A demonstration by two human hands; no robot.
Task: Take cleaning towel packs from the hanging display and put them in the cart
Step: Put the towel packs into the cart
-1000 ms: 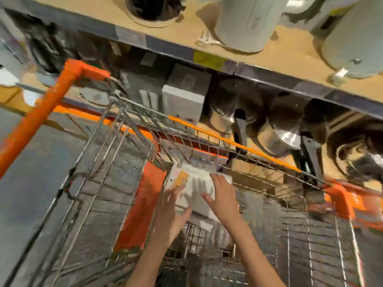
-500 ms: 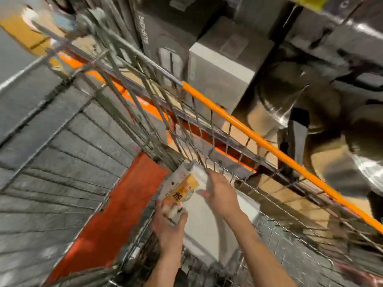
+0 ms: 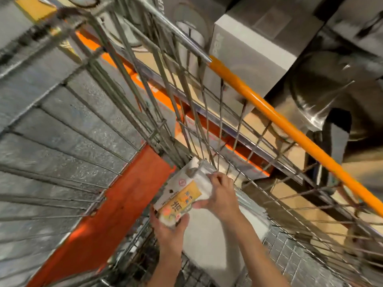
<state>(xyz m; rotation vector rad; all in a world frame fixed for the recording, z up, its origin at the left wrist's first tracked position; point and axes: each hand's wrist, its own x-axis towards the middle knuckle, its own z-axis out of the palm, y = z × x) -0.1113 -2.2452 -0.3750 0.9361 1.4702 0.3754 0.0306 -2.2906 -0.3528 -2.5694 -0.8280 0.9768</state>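
Hands (image 3: 220, 195), two; towel pack (image 3: 182, 196), one.

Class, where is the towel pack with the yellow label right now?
Low centre, inside the cart, towel pack held by the left hand and right hand.

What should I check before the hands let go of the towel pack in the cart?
1. Towel pack inside the cart's wire wall: ok.
2. Left hand grips the pack's near end: ok.
3. Right hand grips its far side: ok.
4. Pack lies over the white pack below: ok.
5. Pack fully resting, not held up: cannot tell.
6. Orange flap clear of the pack: ok.
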